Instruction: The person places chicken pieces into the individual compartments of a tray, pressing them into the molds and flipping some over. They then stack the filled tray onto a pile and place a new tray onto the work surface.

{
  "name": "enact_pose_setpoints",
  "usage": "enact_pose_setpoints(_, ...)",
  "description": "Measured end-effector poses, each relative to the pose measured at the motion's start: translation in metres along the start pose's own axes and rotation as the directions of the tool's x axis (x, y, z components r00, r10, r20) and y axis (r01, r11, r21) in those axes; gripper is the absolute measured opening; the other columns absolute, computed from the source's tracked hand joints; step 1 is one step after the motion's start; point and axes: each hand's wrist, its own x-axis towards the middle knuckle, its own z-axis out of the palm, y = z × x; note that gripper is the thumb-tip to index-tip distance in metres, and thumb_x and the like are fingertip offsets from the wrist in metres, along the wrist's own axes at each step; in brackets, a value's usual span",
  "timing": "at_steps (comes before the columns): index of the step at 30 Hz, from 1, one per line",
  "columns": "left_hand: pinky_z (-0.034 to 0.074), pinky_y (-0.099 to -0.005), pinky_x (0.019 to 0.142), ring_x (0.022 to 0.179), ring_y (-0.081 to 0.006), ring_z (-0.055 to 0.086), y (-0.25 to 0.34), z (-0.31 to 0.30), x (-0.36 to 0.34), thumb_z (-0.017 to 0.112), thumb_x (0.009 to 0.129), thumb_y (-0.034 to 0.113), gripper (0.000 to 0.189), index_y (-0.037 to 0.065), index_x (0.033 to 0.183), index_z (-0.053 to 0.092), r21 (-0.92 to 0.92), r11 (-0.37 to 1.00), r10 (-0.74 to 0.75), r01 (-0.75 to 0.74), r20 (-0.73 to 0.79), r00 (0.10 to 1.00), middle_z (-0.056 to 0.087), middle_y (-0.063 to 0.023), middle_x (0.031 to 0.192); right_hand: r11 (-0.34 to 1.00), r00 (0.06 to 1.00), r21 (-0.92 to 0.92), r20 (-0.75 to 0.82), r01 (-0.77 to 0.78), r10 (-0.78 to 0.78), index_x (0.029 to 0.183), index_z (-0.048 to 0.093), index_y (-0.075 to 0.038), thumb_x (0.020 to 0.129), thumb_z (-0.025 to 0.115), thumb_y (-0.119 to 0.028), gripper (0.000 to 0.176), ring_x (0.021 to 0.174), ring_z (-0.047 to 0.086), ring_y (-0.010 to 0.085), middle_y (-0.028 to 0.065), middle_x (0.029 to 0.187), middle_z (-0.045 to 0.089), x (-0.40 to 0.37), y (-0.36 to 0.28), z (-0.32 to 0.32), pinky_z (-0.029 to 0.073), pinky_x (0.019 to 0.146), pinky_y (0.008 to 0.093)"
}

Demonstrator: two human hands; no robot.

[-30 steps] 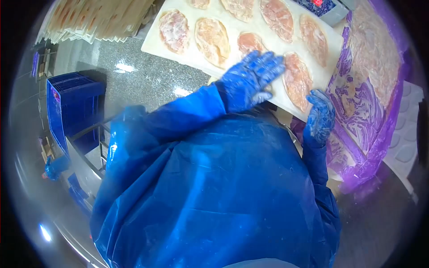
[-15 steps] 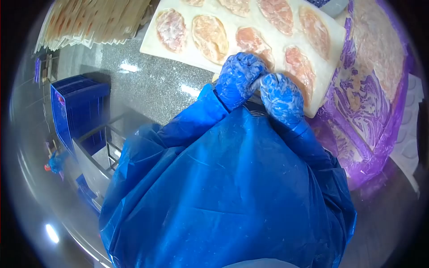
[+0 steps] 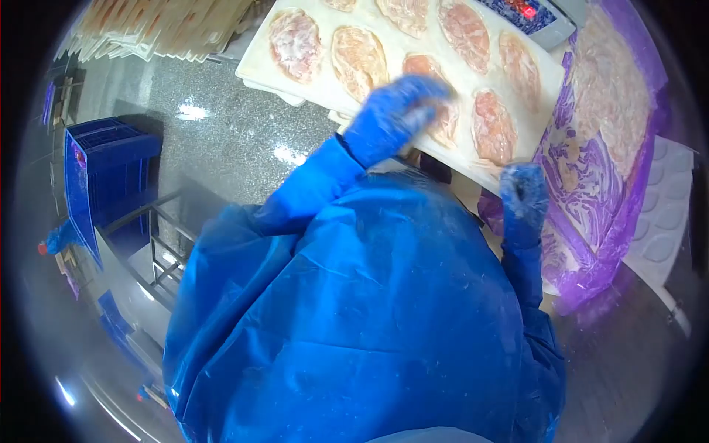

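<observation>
Both my hands wear wet blue gloves. My left hand is over the near edge of a white tray, its fingers stretched forward and thumb apart, partly covering a chicken fillet. Motion blurs its fingertips. My right hand is curled at the tray's near right corner, beside another fillet; whatever its fingers hold is hidden. Several pale pink, flattened fillets lie in rows on the tray, one of them a whitish fillet at the far left.
A purple plastic liner with a mass of raw meat lies right of the tray. A scale with a red display stands behind. Stacked white sheets, a blue crate and a metal frame are on the left.
My hands, close together before, have moved apart. The left has unfolded over the fillet, and the right has shifted right to the tray's corner. The camera view has shifted slightly.
</observation>
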Motion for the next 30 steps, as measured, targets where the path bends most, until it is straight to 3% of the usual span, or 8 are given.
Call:
enact_pose_setpoints(6,0.025,-0.0474,0.117,0.139,-0.0344,0.037,-0.006,0.022,0.01,0.06,0.091,0.042,0.069,0.004,0.145,0.04,0.879,0.418,0.134,-0.229,0.19,0.973,0.044,-0.0189,0.146,0.877,0.943,0.396,-0.071,-0.272,0.325,0.105,0.058,-0.003,0.093,0.059,-0.003,0.012,0.078,0.056,0.0105,0.0022,0.088,0.059,0.009,-0.012,-0.011,0.047,0.074,0.0233)
enact_pose_setpoints(15,0.011,-0.0485,0.121,0.149,-0.031,0.021,0.022,-0.045,-0.057,0.057,0.093,0.041,0.071,0.009,0.152,0.032,0.656,0.568,-0.104,-0.497,0.656,0.748,0.028,-0.0143,0.159,0.743,0.974,0.64,0.039,-0.196,0.223,0.11,0.059,-0.001,0.092,0.058,0.002,0.018,0.086,0.058,0.0119,0.005,0.096,0.061,0.082,-0.057,0.023,0.049,0.079,0.0258)
enact_pose_setpoints(18,0.012,-0.0497,0.121,0.147,-0.031,0.025,0.036,-0.082,-0.067,0.058,0.095,0.032,0.07,0.016,0.154,0.027,0.282,0.959,-0.065,-0.019,0.286,0.956,0.032,-0.0143,0.157,0.903,1.0,0.429,0.009,-0.007,0.003,0.11,0.061,-0.001,0.092,0.057,0.002,0.018,0.088,0.058,0.0104,0.0053,0.101,0.062,0.106,-0.099,0.074,0.049,0.077,0.0238)
enact_pose_setpoints(21,0.013,-0.0473,0.121,0.143,-0.0312,0.035,0.021,-0.112,-0.06,0.055,0.098,0.031,0.046,0.011,0.139,0.054,0.736,0.676,0.172,-0.031,-0.117,0.978,0.05,-0.0168,0.144,0.954,0.91,0.282,0.414,-0.106,-0.021,0.126,0.06,-0.005,0.092,0.063,-0.01,0.035,0.119,0.056,0.0236,0.0115,0.126,0.061,0.077,-0.071,0.123,0.043,0.102,0.0339)
enact_pose_setpoints(22,0.013,-0.0473,0.121,0.143,-0.0312,0.035,0.02,-0.112,-0.052,0.055,0.098,0.031,0.046,0.011,0.139,0.054,0.736,0.677,0.169,-0.023,-0.125,0.978,0.05,-0.0168,0.144,0.281,0.849,0.801,0.498,-0.528,0.175,0.131,0.055,-0.006,0.096,0.056,-0.026,0.04,0.133,0.044,0.0273,0.0158,0.14,0.051,0.038,-0.04,0.164,0.033,0.112,0.0388)
enact_pose_setpoints(23,0.014,-0.0478,0.121,0.144,-0.0316,0.034,0.018,-0.106,-0.042,0.054,0.098,0.033,0.048,0.01,0.14,0.052,0.708,0.705,0.215,-0.024,-0.182,0.959,0.047,-0.0176,0.146,0.922,0.861,0.362,0.503,-0.14,-0.067,0.133,0.055,-0.006,0.096,0.055,-0.029,0.043,0.136,0.039,0.0319,0.0169,0.144,0.046,0.048,-0.061,0.144,0.028,0.115,0.0421)
enact_pose_setpoints(24,0.015,-0.0483,0.12,0.144,-0.0321,0.032,0.015,-0.096,-0.033,0.053,0.098,0.034,0.051,0.009,0.142,0.05,0.679,0.734,0.252,-0.022,-0.242,0.937,0.045,-0.0185,0.148,0.846,0.729,-0.239,0.646,0.476,-0.227,0.135,0.054,-0.007,0.096,0.055,-0.033,0.046,0.14,0.033,0.0364,0.0179,0.149,0.042,0.058,-0.083,0.122,0.023,0.118,0.0454)
enact_pose_setpoints(30,0.013,-0.0511,0.12,0.147,-0.0344,0.024,-0.028,-0.025,0.012,0.046,0.099,0.043,0.066,0.012,0.154,0.026,0.931,0.365,0.076,0.002,-0.032,0.997,0.026,-0.0184,0.158,0.955,0.644,0.124,0.714,0.269,-0.274,0.127,0.06,-0.004,0.096,0.057,-0.021,0.035,0.129,0.048,0.0379,0.0193,0.131,0.058,0.059,-0.071,0.085,0.03,0.115,0.048)
